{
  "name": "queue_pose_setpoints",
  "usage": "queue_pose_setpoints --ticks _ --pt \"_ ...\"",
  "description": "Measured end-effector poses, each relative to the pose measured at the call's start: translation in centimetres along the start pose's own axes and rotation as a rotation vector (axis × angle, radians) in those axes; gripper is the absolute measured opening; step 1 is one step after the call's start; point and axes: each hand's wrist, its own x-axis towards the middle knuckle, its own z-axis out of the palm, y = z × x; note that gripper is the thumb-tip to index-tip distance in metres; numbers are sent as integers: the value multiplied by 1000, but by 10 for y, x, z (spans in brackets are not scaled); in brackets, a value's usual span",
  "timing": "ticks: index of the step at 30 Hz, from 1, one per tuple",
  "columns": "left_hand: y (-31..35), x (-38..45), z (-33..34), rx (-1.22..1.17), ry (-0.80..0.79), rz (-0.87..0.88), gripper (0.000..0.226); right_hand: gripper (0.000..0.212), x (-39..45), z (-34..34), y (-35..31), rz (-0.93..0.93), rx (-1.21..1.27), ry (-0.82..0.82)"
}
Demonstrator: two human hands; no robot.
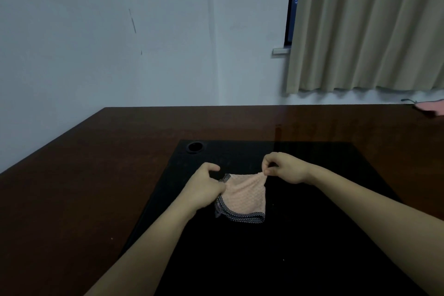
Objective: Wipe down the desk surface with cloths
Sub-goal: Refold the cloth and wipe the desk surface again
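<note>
Head view | both hands, left hand (204, 187) and right hand (283, 167), pinched pink cloth (245, 197) corners at 9 and 1 o'clock | best pulled taut, laid flat on desk (96, 175).

No text, label, brand or number can be read anywhere. The cloth (242, 196) held in the fingers (265, 166) bears only a dotted border.

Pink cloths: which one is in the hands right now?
The pink cloth with the dark dotted border, held over the black mat by left hand and right hand. The other pink cloth lies untouched at far right.
</note>
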Motion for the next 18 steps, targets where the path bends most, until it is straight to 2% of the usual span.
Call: queue_pose_setpoints --ticks 2,4,8,11,15,18 --pt "-5 1 1 -91 -11 -28 54 19 -4 -2 2 -13 7 -9" --pt "-8 2 3 -86 -26 -20 55 13 -5 -2 3 -23 16 -11" --pt "-3 4 5 -59 -24 34 57 21 -5 3 -2 -65 -18 13" --pt "1 6 5 -21 6 52 62 14 0 6 -7 -64 -59 -13" --pt "0 7 5 -8 8 126 64 10 -2 4 -5 -45 165 19" --pt "-5 8 5 -132 0 162 66 8 -6 0 0 -35 357 76"
